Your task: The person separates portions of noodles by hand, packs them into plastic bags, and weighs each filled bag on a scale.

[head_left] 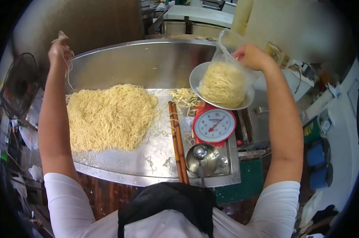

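At the upper left, my left hand (59,52) is raised beyond the pile of noodles (112,117), its fingers closed on a few noodle strands that dangle down. A clear plastic bag of noodles (223,84) stands in the metal pan (196,79) of a red dial scale (214,125). My right hand (250,56) grips the upper part of this bag at its right side. Loose noodles (184,98) lie just left of the pan.
Two brown sticks (176,141) lie lengthwise on the metal tray (147,47). A metal bowl (210,163) with a ladle (201,152) sits near the front right. A fan (19,85) stands at the far left, and blue containers (319,164) are at the right.
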Demonstrator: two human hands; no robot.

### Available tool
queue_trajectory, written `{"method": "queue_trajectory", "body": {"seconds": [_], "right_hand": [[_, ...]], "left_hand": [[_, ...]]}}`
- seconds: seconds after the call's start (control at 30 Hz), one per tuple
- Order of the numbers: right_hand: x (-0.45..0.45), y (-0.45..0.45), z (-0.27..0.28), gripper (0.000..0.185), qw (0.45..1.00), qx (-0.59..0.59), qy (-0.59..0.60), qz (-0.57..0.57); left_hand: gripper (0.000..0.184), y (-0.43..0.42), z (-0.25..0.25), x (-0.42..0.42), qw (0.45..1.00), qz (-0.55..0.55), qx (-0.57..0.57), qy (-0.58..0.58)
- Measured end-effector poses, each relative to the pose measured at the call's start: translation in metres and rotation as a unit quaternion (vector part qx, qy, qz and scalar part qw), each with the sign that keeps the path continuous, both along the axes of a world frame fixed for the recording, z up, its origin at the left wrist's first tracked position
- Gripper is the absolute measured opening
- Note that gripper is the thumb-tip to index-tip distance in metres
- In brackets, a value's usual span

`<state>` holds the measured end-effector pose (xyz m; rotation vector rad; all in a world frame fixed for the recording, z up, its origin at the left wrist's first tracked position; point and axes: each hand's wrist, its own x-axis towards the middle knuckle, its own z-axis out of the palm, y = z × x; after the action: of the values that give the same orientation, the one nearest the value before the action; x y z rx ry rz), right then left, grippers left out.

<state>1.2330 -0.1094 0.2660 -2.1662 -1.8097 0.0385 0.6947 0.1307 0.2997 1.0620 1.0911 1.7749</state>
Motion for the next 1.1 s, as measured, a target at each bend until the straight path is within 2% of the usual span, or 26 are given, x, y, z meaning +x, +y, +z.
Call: {"method": "queue_trajectory", "body": {"seconds": [0.03,0.07,0.1,0.13,0.17,0.23,0.27,0.33,0.43,0.53,0.63,0.73,0.77,0.83,0.9,0.93,1.0,1.03,1.07,1.1], "right_hand": [[-0.002,0.001,0.000,0.013,0.997,0.001,0.075,0.021],[-0.003,0.004,0.003,0.013,0.998,-0.008,0.061,0.017],[-0.005,0.009,0.008,0.012,0.999,-0.017,0.048,0.011],[-0.006,0.011,0.012,0.011,0.999,-0.026,0.036,0.003],[-0.013,0.007,0.017,0.012,0.999,-0.002,0.048,0.013],[-0.023,-0.002,0.026,0.012,0.996,0.046,0.071,0.029],[-0.019,-0.004,0.024,0.014,0.994,0.086,0.035,0.050],[-0.012,-0.006,0.021,0.017,0.981,0.163,-0.037,0.095],[-0.017,-0.018,0.025,0.024,0.983,0.159,-0.087,-0.034],[0.009,-0.018,0.015,0.038,0.950,0.276,-0.114,-0.089],[0.030,-0.027,0.006,0.058,0.967,0.198,-0.080,-0.138],[0.032,-0.037,0.007,0.071,0.975,-0.001,0.099,-0.197],[0.041,-0.033,-0.004,0.067,0.980,0.091,0.034,-0.174],[0.044,-0.023,-0.025,0.059,0.951,0.269,-0.096,-0.118],[0.023,-0.022,-0.008,0.051,0.948,0.297,-0.092,-0.067],[0.006,-0.023,0.002,0.047,0.946,0.310,-0.090,-0.042],[0.001,-0.006,0.000,0.035,0.992,0.117,0.021,0.052],[-0.002,0.001,-0.002,0.028,0.992,0.017,0.073,0.099],[-0.008,0.002,-0.007,0.026,0.995,-0.024,0.028,0.089],[-0.017,0.001,-0.012,0.023,0.995,-0.062,-0.019,0.080]], "left_hand": [[0.012,0.025,-0.036,-0.026,0.969,-0.015,0.023,0.246],[0.013,0.054,-0.080,-0.057,0.877,-0.030,0.045,0.477],[0.018,0.078,-0.125,-0.083,0.819,-0.044,-0.013,0.572],[0.024,0.082,-0.156,-0.104,0.755,-0.105,-0.101,0.640],[0.026,0.061,-0.168,-0.100,0.647,-0.115,-0.149,0.739],[0.056,0.061,-0.200,-0.107,0.374,-0.205,-0.091,0.900],[0.069,0.052,-0.202,-0.101,0.451,-0.157,-0.243,0.845],[0.059,0.016,-0.194,-0.080,0.573,-0.130,-0.215,0.780],[0.045,0.010,-0.207,-0.072,0.737,-0.074,-0.171,0.650],[0.044,0.012,-0.217,-0.068,0.790,-0.049,-0.116,0.600],[0.047,0.011,-0.224,-0.064,0.781,-0.045,-0.139,0.608],[0.052,-0.003,-0.228,-0.059,0.779,-0.024,-0.151,0.608],[0.058,-0.005,-0.229,-0.058,0.757,-0.035,-0.198,0.621],[0.071,0.000,-0.243,-0.063,0.757,-0.056,-0.239,0.606],[0.086,-0.009,-0.241,-0.059,0.746,-0.081,-0.267,0.605],[0.081,-0.008,-0.243,-0.058,0.754,-0.096,-0.205,0.617],[0.072,-0.003,-0.249,-0.054,0.763,-0.124,-0.080,0.630],[0.065,-0.009,-0.234,-0.035,0.764,-0.139,-0.037,0.628],[0.059,-0.021,-0.208,-0.005,0.766,-0.152,0.006,0.624],[0.055,-0.032,-0.188,0.022,0.792,-0.181,0.033,0.583]]}}
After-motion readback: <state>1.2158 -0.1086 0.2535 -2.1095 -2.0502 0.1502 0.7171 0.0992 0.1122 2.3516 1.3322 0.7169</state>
